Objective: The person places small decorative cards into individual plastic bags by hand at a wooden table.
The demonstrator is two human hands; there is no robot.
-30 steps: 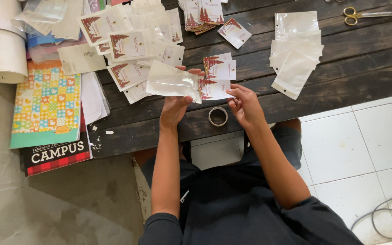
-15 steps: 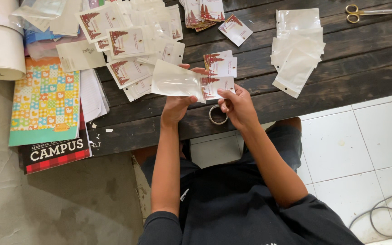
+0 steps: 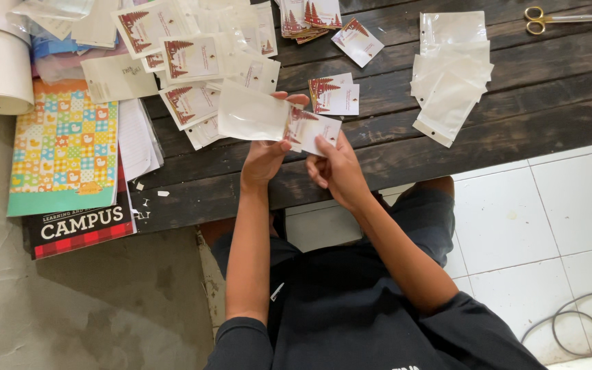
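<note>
Head view: I look down on a dark plank surface (image 3: 515, 130).
Filled pile: finished packets (image 3: 193, 62) lie spread at far left.
Empty stack: clear pouches (image 3: 450, 82) wait at right, well apart.
Left hand (image 3: 265, 154): I pinch a clear pouch (image 3: 251, 116) by its open end, just above the near edge.
Right hand (image 3: 337, 168): fingers closed on a printed card (image 3: 313, 130), touching the pouch mouth.
Advice: I judge it best to hold the mouth open and feed the card in square, corners first.
</note>
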